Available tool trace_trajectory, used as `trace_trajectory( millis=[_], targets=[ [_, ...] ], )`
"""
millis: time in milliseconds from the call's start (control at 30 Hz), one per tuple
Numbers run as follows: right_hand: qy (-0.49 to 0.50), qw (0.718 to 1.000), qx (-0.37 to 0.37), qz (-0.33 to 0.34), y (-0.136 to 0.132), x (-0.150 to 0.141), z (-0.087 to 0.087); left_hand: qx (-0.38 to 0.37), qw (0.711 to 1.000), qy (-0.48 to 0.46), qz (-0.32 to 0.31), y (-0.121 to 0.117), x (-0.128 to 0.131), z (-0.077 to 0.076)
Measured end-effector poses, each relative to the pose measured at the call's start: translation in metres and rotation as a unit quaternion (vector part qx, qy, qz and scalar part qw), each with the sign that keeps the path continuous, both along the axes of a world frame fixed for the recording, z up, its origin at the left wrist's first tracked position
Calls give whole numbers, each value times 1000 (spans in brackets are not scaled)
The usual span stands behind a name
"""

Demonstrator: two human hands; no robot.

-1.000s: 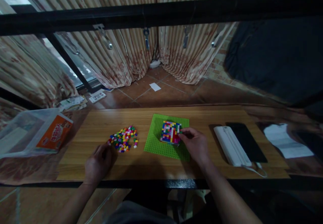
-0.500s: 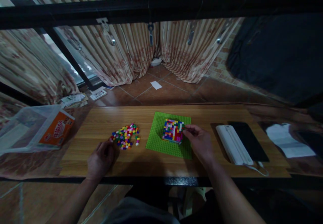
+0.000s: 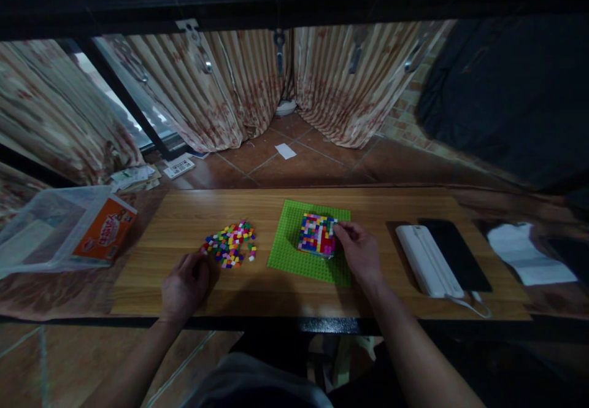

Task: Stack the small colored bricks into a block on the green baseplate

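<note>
A square block of many-coloured toy bricks [image 3: 317, 235] stands on a green studded baseplate [image 3: 286, 259]. My right hand [image 3: 360, 250] is at the block's right edge, thumb and forefinger pinched together there. Whether a small brick is between those fingertips cannot be made out. Left of the baseplate lies a loose heap of small coloured bricks [image 3: 231, 243]. At the heap's left edge rests my left hand [image 3: 186, 284], its fingers curled closed with the tips against the outermost bricks. What those fingers hold, if anything, is hidden.
The wooden table [image 3: 184, 211] carries a white device [image 3: 427, 261] with a cable, beside a dark flat panel [image 3: 455, 254]. Left of the table stands a clear plastic bin [image 3: 55, 211] with an orange label. A dark rail [image 3: 322, 0] crosses above.
My right fingertips have shifted slightly toward the back along the block's right edge. The left hand stays by the heap. The whole view has moved a little.
</note>
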State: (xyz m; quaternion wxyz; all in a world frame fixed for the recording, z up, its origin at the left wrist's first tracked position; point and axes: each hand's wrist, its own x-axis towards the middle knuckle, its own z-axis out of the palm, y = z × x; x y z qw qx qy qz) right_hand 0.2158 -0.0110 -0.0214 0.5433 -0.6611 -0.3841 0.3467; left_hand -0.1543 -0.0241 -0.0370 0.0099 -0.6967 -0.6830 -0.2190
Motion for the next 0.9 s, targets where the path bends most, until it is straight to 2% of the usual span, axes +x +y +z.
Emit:
trace_trajectory(
  millis=[267, 400, 633, 767, 900],
  targets=[
    [-60, 998, 23, 7, -4, -2, -3, 10, 1000, -10, -13, 0, -3, -3],
    [-91, 996, 12, 6, -5, -3, -5, 15, 1000, -3, -14, 1, -4, -4],
    [-136, 990, 12, 17, -10, -6, 0, 21, 1000, -15, -19, 1, -5, -7],
    [-215, 977, 10, 9, -20, -20, 2, 18, 1000, -12, -15, 1, -5, -7],
    [-315, 949, 17, 20, -30, -40, -4, 12, 1000, -20, -12, 0, -3, -5]
  ],
)
